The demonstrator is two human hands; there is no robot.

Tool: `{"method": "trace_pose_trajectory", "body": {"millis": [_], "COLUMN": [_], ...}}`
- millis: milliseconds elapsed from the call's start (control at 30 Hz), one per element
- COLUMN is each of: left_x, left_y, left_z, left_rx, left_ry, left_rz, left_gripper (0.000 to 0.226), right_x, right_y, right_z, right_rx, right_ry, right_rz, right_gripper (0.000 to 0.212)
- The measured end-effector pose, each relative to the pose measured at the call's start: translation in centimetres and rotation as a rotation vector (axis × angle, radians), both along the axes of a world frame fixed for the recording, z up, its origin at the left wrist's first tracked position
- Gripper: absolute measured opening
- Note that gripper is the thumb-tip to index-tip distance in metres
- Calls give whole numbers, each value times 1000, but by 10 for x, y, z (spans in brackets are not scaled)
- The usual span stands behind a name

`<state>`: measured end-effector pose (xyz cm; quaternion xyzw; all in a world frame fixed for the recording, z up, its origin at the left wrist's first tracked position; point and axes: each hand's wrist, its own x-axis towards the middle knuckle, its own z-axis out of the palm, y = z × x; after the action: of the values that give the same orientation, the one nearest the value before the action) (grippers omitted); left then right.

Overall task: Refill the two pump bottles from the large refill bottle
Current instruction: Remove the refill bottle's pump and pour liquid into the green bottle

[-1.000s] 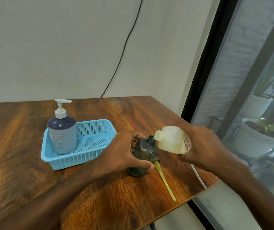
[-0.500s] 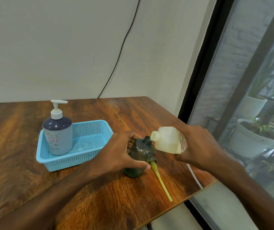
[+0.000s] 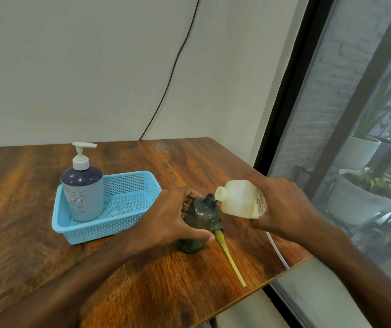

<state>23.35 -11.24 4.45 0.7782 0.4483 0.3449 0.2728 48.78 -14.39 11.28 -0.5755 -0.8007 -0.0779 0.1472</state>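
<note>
Blue-grey plastic pump bottle [image 3: 82,192] waits capped in the light-blue mesh basket [image 3: 95,229]. Left hand [image 3: 166,218] keeps clasping the dark green translucent bottle [image 3: 201,216], open-necked on the wooden table [image 3: 24,209]. Right hand [image 3: 282,207] still grips the pale, tipped refill bottle [image 3: 239,200], mouth at that neck. Nothing's shifted, so I'd judge the first fill is ongoing.

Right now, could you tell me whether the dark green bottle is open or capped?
Open: the dark green bottle has a bare neck, and its pump lies beside it.

2 pump btls [image 3: 82,192] [image 3: 201,215], 1 refill btl [image 3: 237,201], 1 basket [image 3: 99,230].
</note>
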Motion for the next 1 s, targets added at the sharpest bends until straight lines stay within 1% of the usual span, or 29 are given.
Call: {"method": "trace_pose_trajectory", "body": {"millis": [400, 633, 800, 1000], "left_x": [0, 1, 1, 1], "left_y": [1, 0, 1, -2], "left_z": [0, 1, 0, 3], "left_rx": [-13, -12, -13, -10], "left_ry": [20, -3, 18, 8], "left_rz": [10, 2, 16, 6], "left_gripper": [90, 86, 90, 85], "right_x": [3, 5, 5, 3], "right_y": [5, 7, 5, 3], "right_z": [-3, -2, 0, 4], "right_rx": [-19, -17, -10, -11], "right_ry": [-11, -20, -36, -40], "right_rz": [-13, 3, 19, 27], "right_gripper": [84, 84, 84, 84]}}
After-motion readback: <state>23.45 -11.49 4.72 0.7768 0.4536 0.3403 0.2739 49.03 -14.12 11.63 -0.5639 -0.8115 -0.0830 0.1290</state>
